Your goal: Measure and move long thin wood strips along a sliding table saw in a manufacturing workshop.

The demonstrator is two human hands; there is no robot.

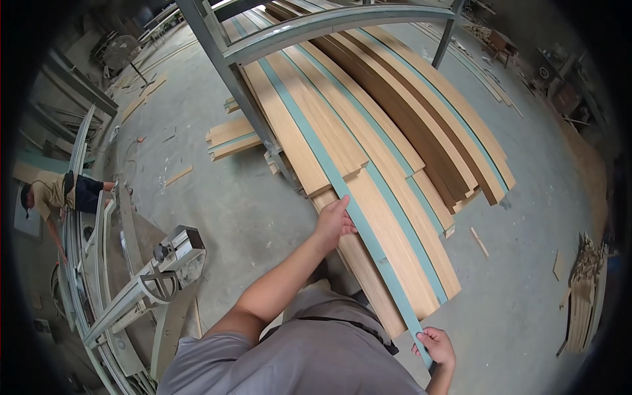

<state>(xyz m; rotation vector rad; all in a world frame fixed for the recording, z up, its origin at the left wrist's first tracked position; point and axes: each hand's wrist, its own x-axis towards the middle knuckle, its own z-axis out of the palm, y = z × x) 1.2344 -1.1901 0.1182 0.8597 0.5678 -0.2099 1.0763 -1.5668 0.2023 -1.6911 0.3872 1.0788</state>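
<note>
A long, narrow teal strip (pixel 368 237) runs lengthwise over pale wood-grain boards (pixel 411 253) stacked in front of me. My left hand (pixel 334 225) is closed on the strip's left edge, its thumb on top and its fingers curled beneath. Down at the near end, my right hand (pixel 436 347) pinches the same strip, where it sticks out past the boards. Beside my left hand, another wood-grain board (pixel 368 283) lies lower, along the strip's left side. What the strip's far part rests on is partly hidden among the boards.
A grey metal frame (pixel 342 29) spans the stack, with a post (pixel 227 72) at its left. Darker brown boards (pixel 395 112) lie further right. A sliding-table saw (pixel 164 257) stands left, where another person (pixel 59 191) leans over. Bundled offcuts (pixel 584 299) stand at the right.
</note>
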